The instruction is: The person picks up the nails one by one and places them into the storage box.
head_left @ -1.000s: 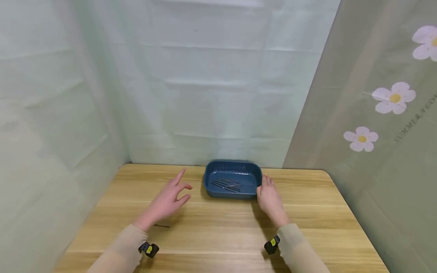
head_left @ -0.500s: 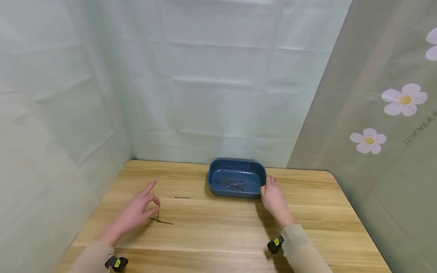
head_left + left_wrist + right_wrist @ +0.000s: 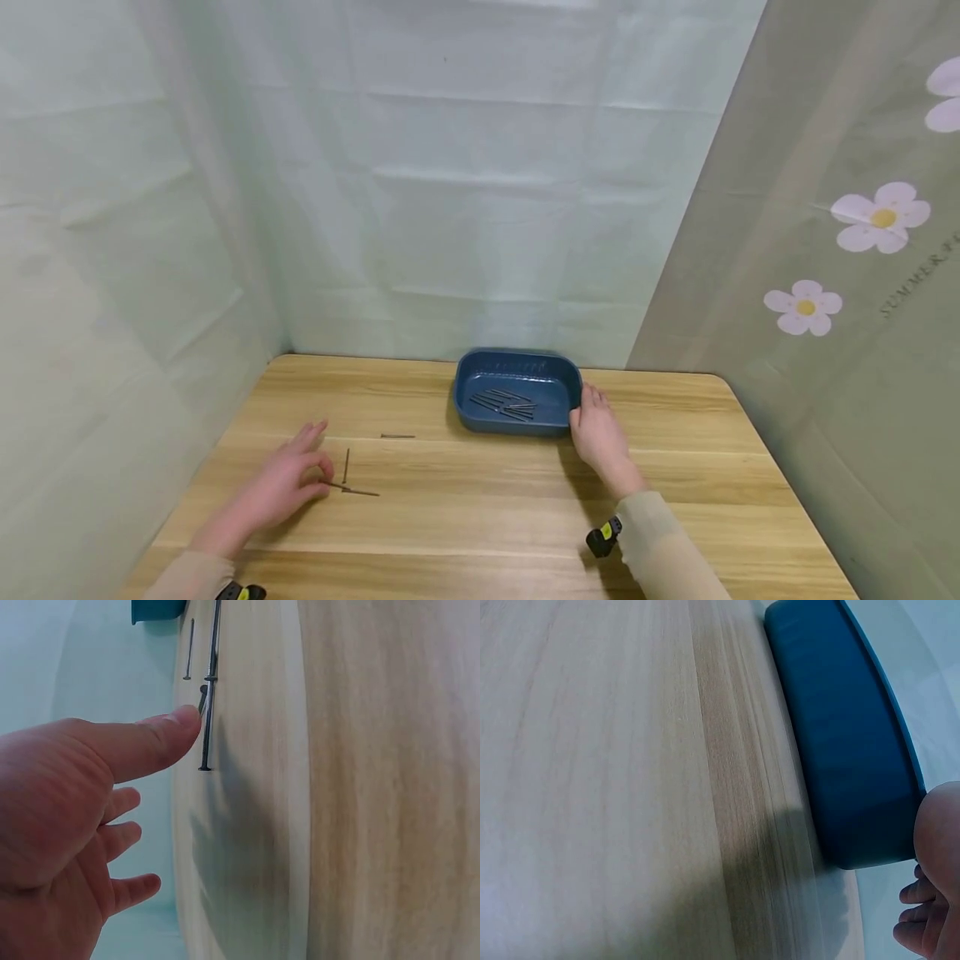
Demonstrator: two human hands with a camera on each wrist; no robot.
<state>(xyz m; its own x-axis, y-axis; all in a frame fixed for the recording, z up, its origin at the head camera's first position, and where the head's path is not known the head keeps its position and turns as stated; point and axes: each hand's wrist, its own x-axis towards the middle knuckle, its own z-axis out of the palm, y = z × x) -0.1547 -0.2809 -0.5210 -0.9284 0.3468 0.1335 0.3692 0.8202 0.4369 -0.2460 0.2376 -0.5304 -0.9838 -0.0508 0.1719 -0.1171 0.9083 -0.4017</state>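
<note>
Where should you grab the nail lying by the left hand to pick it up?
Probably mid-shaft, pinched from above. The nail lies flat on the table, too thin to get under, and the left hand already has its thumb at one end.

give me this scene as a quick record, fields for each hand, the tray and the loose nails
left hand: on the table, thumb tip touching a loose nail, fingers relaxed
right hand: fingers against the right end of the blue tray
blue tray: at the table's far edge, holds several dark nails
nails in tray: lying flat, loosely bunched
loose nails: three on the table, two crossing by the left hand, one nearer the tray
table: light wood
</note>
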